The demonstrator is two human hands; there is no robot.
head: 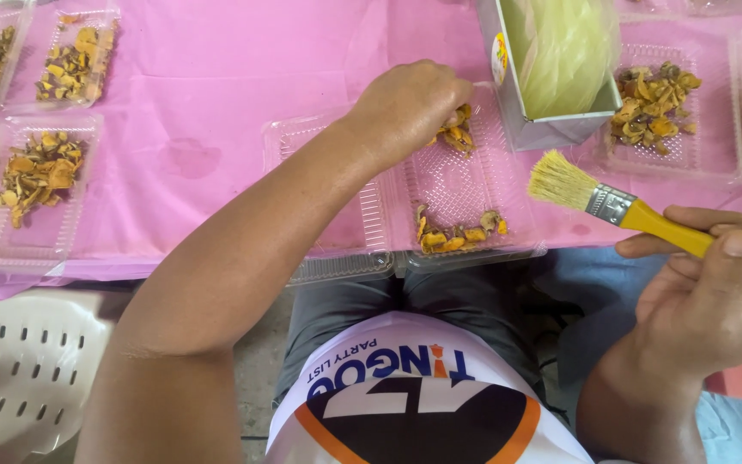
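Currently logged from my remote seat: left hand (405, 107) pinched around a few dried orange-yellow root slices (457, 131) at the far end of an open clear plastic clamshell tray (461, 185) on the pink plastic tablecloth (216, 103); more slices lie at its near edge. Right hand (714, 296) closed on the yellow handle of a flat pale-bristled paintbrush (624, 206), bristles hovering beside the tray. Slices look light, brittle, crumbly (I judge a gentle fingertip pinch by the edges best). Neighbouring filled trays (40, 176) all around.

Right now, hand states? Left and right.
Left hand: closed on dried yellow pieces in the open clear tray.
Right hand: holding the yellow-handled brush.
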